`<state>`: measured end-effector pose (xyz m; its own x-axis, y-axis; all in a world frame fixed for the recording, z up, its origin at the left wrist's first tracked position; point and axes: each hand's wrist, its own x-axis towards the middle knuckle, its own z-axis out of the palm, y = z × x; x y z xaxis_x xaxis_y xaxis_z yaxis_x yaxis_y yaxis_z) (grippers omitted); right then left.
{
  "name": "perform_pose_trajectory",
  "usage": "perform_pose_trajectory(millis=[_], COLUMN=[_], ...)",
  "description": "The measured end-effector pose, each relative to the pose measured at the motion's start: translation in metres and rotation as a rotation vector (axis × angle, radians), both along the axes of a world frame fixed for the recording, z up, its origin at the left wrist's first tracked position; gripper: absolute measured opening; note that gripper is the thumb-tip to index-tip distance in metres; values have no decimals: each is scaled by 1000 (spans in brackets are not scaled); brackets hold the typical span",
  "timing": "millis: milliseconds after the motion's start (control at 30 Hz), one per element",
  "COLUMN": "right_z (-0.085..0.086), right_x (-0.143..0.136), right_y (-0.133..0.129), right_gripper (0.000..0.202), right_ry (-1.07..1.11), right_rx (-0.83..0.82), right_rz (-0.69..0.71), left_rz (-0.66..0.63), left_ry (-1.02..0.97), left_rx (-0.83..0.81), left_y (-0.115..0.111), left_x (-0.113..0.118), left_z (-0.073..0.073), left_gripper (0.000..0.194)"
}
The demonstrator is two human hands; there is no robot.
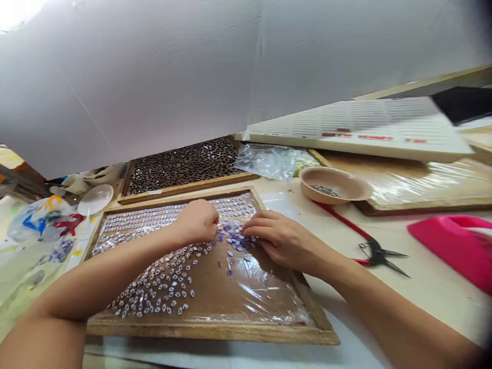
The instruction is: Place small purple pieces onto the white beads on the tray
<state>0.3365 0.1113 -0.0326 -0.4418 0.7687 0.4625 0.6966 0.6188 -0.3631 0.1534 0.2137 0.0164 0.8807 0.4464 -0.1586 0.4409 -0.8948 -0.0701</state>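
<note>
A wooden-framed tray [213,332] lined with clear film lies in front of me. Its left and back parts carry rows and scatters of small pale marbled-looking rhinestones [154,289]. Near the middle is a loose heap of shiny purple and white rhinestones [235,236]. My left hand [197,221] is closed at the left side of this heap, its fingertips tucked down; whatever they pinch is hidden. At the heap's right side, my right hand [282,238] lies low with bent fingers touching the stones, thumb apart below.
A second tray of dark stones [180,166] stands behind. Rightward are a tan bowl [334,182] with small dark bits, red-handled pruning shears [378,253] and a bright pink object [449,246]. A large white panel [192,66] hangs over the back. A white dish [96,199] sits left.
</note>
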Motion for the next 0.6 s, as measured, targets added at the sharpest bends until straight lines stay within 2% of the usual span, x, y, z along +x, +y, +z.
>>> perform_pose_trajectory(millis=[367, 600], right_z=[2, 4], right_x=[0, 0], right_y=[-1, -2], right_gripper=[28, 29], right_ry=[1, 7], right_rx=[-23, -3], right_rz=[-11, -12], left_rz=[13, -63], left_ry=[18, -9], left_rx=[57, 55], left_y=[-1, -3], left_x=[5, -6], left_z=[-2, -4], left_gripper=[20, 18])
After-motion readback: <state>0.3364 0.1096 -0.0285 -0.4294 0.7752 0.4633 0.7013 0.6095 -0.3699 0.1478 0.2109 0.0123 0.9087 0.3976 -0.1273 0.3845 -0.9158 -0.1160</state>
